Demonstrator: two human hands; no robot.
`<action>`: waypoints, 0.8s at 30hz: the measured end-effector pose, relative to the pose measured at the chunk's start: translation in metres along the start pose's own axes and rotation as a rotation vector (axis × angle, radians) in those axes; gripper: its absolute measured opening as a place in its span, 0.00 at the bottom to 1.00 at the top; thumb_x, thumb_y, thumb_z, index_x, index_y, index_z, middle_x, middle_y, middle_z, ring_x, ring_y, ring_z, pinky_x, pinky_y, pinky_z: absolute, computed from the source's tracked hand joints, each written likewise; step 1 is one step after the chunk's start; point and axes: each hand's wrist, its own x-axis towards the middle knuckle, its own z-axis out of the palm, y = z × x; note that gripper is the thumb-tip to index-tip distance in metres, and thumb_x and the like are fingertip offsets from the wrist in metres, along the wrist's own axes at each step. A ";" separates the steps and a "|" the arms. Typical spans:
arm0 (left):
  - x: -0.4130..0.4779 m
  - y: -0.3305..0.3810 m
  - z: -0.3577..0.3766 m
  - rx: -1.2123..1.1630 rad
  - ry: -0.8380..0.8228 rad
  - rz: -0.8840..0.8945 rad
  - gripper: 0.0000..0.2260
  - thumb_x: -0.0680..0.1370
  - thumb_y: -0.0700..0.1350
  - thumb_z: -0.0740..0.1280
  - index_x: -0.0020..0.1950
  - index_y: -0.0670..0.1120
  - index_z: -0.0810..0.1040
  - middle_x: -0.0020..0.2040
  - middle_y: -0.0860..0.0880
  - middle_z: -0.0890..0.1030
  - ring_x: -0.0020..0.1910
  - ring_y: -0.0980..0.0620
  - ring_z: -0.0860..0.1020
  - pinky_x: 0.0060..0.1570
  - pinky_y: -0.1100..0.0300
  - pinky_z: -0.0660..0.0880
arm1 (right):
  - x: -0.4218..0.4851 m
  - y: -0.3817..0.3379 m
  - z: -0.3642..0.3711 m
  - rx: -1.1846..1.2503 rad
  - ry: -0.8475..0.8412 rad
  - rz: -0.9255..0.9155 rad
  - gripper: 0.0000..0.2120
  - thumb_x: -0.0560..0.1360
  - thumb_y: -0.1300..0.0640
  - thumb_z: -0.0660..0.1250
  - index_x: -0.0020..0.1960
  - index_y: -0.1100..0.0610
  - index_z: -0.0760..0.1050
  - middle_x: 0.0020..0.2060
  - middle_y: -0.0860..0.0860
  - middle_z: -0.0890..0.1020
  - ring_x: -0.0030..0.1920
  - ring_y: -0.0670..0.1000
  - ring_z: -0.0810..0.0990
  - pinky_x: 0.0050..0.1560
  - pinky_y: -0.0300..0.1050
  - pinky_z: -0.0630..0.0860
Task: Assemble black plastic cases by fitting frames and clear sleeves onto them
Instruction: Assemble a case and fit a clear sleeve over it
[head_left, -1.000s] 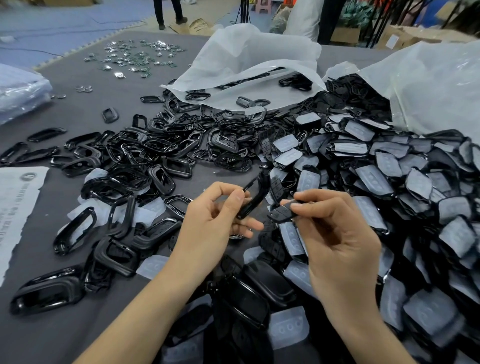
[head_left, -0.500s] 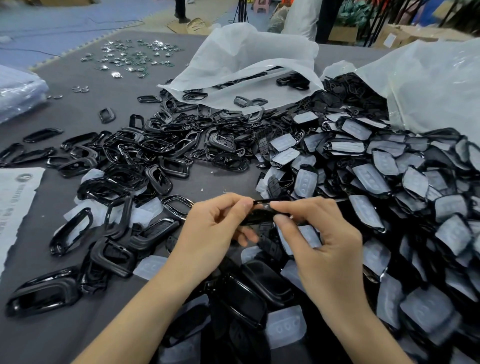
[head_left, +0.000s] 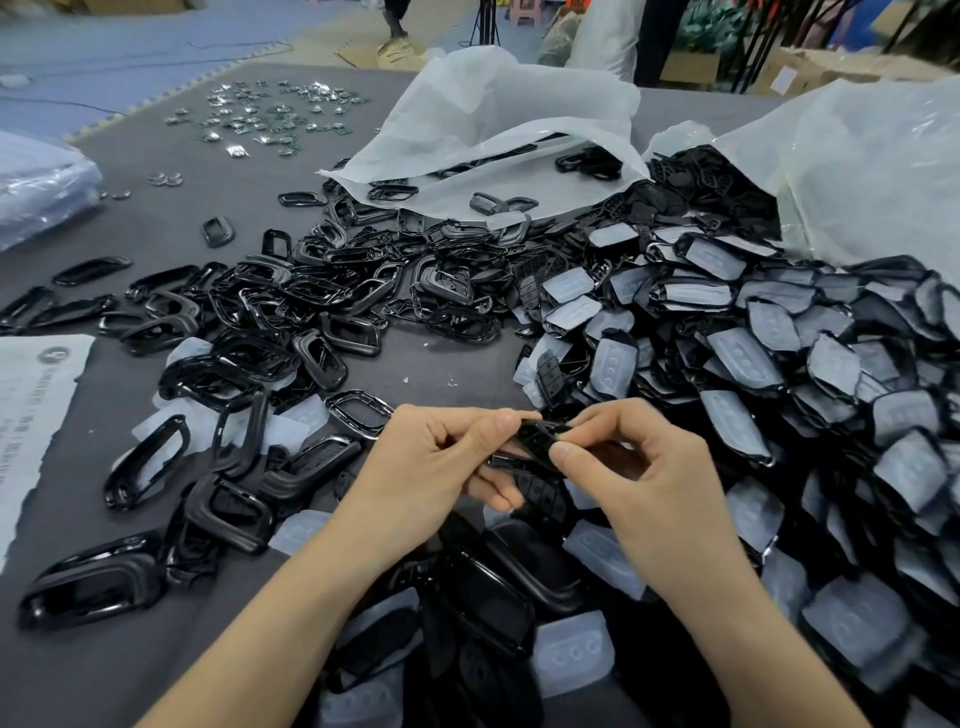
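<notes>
My left hand (head_left: 436, 467) and my right hand (head_left: 644, 467) meet over the table's near middle. Between them they pinch a small black frame with a black case piece (head_left: 537, 441) set into it. The left thumb and fingers grip its left end; the right thumb and forefinger pinch its right end. Fingers hide much of the part. Loose black frames (head_left: 291, 322) lie in a heap to the left. A large pile of black cases with clear sleeves (head_left: 753, 353) fills the right side.
Two white plastic bags (head_left: 498, 135) lie open at the back with parts spilling out. Small metal pieces (head_left: 260, 111) are scattered far left. A printed paper sheet (head_left: 31, 410) lies at the left edge. Assembled black cases (head_left: 493, 597) sit near my forearms. A person stands beyond the table.
A second ago each hand held its own piece apart. The hands came together, the two pieces now joined and pinched from both ends, slightly lower over the table.
</notes>
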 end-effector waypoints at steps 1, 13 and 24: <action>0.000 0.000 0.000 0.000 0.010 -0.004 0.11 0.72 0.49 0.65 0.45 0.49 0.86 0.36 0.46 0.85 0.27 0.54 0.80 0.28 0.67 0.76 | 0.001 -0.001 -0.002 0.020 -0.044 0.033 0.08 0.68 0.63 0.73 0.34 0.53 0.78 0.37 0.47 0.82 0.38 0.46 0.80 0.41 0.35 0.76; 0.001 -0.001 0.002 -0.141 0.062 -0.011 0.10 0.68 0.42 0.70 0.46 0.49 0.86 0.41 0.45 0.86 0.37 0.55 0.83 0.39 0.68 0.78 | 0.002 -0.001 -0.007 0.141 -0.100 0.068 0.08 0.73 0.62 0.70 0.36 0.57 0.76 0.30 0.53 0.82 0.32 0.51 0.82 0.35 0.38 0.77; 0.000 -0.001 0.001 -0.130 -0.008 -0.043 0.12 0.69 0.45 0.70 0.51 0.48 0.85 0.47 0.43 0.85 0.45 0.50 0.84 0.43 0.62 0.80 | 0.002 -0.001 -0.006 0.226 -0.154 0.131 0.07 0.74 0.63 0.69 0.38 0.60 0.74 0.32 0.57 0.83 0.31 0.50 0.81 0.33 0.37 0.76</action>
